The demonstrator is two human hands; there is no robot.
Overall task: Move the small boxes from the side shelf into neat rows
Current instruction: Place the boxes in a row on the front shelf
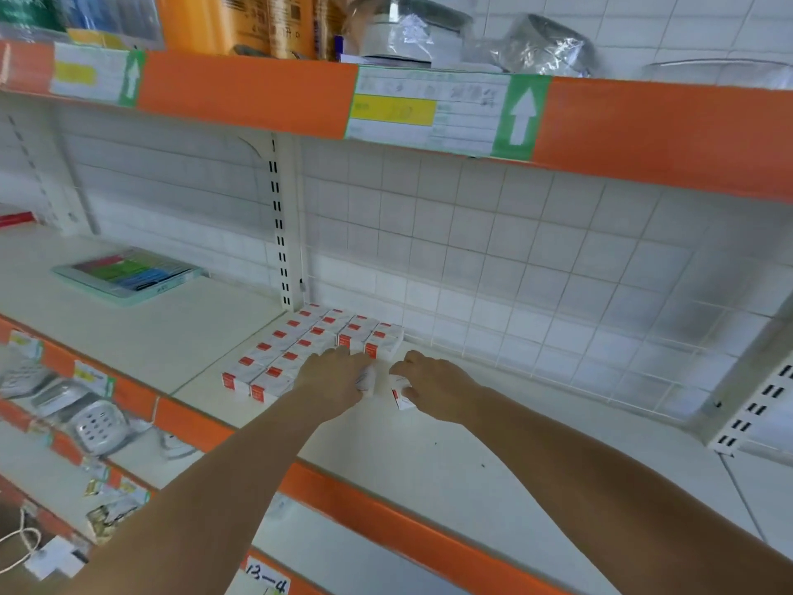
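Several small white boxes with red labels [296, 345] stand in neat rows on the white shelf [450, 457], running back to the tiled wall. My left hand [332, 377] rests at the front of the third row, its fingers closed on a small box [367, 377]. My right hand [433, 384] is just to the right, gripping another small white box with a red label [402, 399] that sits on the shelf a little apart from the rows. Both forearms reach in over the orange shelf edge.
A flat pale-green pack [128, 272] lies on the shelf section to the left. The orange-edged upper shelf [429, 109] overhangs closely. A slotted upright [281, 225] stands behind the rows. Lower shelves at the left hold soap dishes [92, 423] and packets.
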